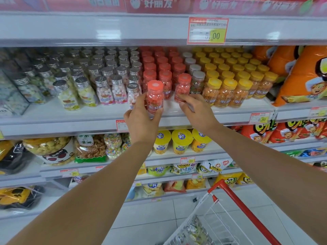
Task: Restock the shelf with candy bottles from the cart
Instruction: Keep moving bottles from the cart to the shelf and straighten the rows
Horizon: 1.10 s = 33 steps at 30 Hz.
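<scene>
Left hand [141, 119] grips one red-capped candy bottle [155, 96] above the shelf [70, 119] edge; right hand [196, 108] pinches another red-capped bottle [183, 88].

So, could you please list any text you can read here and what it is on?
"好丽友": top banner.
"5.00": upper price tag.
"0.80": right price tag.
Bottle labels and other tags: too blurred to read.

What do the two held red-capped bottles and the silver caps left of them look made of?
Left bottle and right bottle: likely clear glossy plastic, candy visible through the walls; red caps look matte plastic. Silver caps: seemingly metal, ridged and reflective.
</scene>
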Tool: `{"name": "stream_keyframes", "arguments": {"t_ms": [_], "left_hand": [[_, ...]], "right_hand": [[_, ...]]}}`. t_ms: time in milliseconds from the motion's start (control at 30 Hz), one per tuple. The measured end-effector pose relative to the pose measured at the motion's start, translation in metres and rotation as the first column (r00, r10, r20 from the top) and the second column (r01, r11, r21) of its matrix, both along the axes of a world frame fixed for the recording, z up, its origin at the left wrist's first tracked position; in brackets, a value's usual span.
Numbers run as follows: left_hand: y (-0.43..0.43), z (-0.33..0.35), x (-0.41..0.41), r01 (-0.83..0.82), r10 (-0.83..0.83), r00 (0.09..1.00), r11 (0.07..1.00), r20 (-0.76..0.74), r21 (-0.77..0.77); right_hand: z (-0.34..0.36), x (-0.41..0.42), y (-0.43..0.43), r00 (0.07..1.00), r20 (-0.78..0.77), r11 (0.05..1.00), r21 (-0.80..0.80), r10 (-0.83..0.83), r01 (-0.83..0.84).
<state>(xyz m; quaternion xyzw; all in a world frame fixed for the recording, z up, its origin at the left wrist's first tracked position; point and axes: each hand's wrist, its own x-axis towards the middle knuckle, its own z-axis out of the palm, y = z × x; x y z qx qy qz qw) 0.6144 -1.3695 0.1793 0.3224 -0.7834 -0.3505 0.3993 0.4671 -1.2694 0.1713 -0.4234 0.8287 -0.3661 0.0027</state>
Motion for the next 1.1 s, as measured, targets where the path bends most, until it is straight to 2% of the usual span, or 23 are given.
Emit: {"name": "stream_keyframes", "arguments": {"t_ms": [400, 567, 667, 733, 767, 833, 967, 1100], "left_hand": [[-0.002, 0.0, -0.002, -0.019, 0.019, 1.0, 1.0, 0.013, -0.004], [-0.002, 0.003, 0.0, -0.023, 0.023, 0.999, 1.0, 0.032, 0.008], [-0.001, 0.005, 0.0, -0.02, 0.019, 0.999, 0.999, 0.05, 0.025], [0.0, 0.005, 0.001, -0.011, 0.01, 0.998, 1.0, 0.058, 0.021], [0.001, 0.006, 0.001, -0.008, 0.007, 0.997, 1.0, 0.071, 0.017], [0.001, 0.007, 0.002, -0.005, 0.004, 0.995, 1.0, 0.099, 0.012], [-0.002, 0.007, 0.004, 0.046, -0.041, 0.992, 0.998, 0.121, -0.04], [-0.006, -0.001, 0.009, 0.1, -0.06, 0.97, 0.982, 0.234, -0.16]], "right_hand": [[0.002, -0.009, -0.01, 0.998, 0.007, 0.996, 0.065, 0.059, -0.06], [0.005, 0.001, -0.002, 0.999, -0.024, 0.985, -0.17, 0.025, -0.028], [0.019, 0.015, -0.003, 0.974, 0.156, 0.958, -0.259, 0.165, -0.121], [0.029, 0.026, -0.009, 0.909, 0.304, 0.944, -0.256, 0.284, -0.209], [0.031, 0.03, -0.015, 0.89, 0.328, 0.937, -0.253, 0.317, -0.241], [0.031, 0.033, -0.025, 0.9, 0.28, 0.93, -0.254, 0.334, -0.266], [0.03, 0.027, -0.031, 0.946, 0.197, 0.943, -0.264, 0.258, -0.202], [0.022, 0.005, -0.02, 0.996, 0.087, 0.976, -0.216, 0.005, 0.014]]}}
